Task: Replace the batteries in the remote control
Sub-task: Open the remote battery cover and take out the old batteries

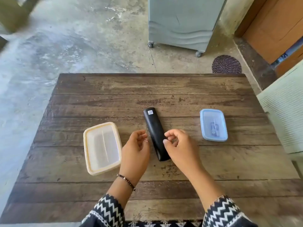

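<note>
A black remote control (155,128) lies face down in the middle of the wooden table (147,89), a small white sticker on its far end. My left hand (135,149) hovers just left of the remote, fingers curled and apart, holding nothing. My right hand (177,145) is on the remote's right side, its thumb resting on the back cover and the fingers loosely bent. A small blue-lidded box (213,125) to the right holds what look like batteries, seen dimly through the lid. A cream-rimmed white container (102,148) sits to the left, with nothing in it.
A grey cabinet on castors (183,22) stands on the concrete floor beyond the table. A dark woven round mat (226,64) lies by the table's far right corner. A pale green ribbed chair (285,115) sits close at the right edge.
</note>
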A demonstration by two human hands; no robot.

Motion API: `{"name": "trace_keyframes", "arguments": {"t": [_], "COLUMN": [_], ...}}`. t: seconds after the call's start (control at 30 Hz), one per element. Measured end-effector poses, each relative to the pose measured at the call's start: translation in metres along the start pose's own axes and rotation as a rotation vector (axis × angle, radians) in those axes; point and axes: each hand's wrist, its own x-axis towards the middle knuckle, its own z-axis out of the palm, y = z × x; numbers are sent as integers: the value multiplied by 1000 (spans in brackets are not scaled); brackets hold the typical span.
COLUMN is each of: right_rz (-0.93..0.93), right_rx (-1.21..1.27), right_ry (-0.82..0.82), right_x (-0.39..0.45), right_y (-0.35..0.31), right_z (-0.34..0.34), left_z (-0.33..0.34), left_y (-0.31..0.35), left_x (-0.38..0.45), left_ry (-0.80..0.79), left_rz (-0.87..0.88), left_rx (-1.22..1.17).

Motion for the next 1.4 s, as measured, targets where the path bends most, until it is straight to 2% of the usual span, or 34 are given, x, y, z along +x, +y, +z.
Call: {"name": "trace_keyframes", "arguments": {"t": [0.27,0.43,0.73,0.8,0.9,1.07,1.13,1.3,1.4], "right_rz": [-84,-7,6,63,129,133,117,44,-14], "right_rx": [-467,-417,-489,-411,-102,314,451,581,597], "right_ry": [-6,0,-27,-55,-135,-180,-202,-209,-161], "right_x": [-16,-16,-18,-23,-39,-66,-71,-76,-79], "right_y": [-3,-13,-16,-15,-14,-14,-12,-7,-2], "right_z": [20,14,16,14,13,7,1,-6,-6], "left_z": [11,8,5,3,2,-5,-6,-6,-7], "left_y": [-12,-13,-10,-11,-9,-4,-3,-1,-3], "left_x": [-8,-8,-18,-22,-27,-34,-36,-38,-39], "left_ry": [-111,-153,-162,-184,-261,-415,-413,-320,-300], "left_rz": [12,-40,-151,-155,-129,-144,-116,-25,34], "left_rx": [-46,-148,-438,-458,-496,-793,-831,-831,-824]}}
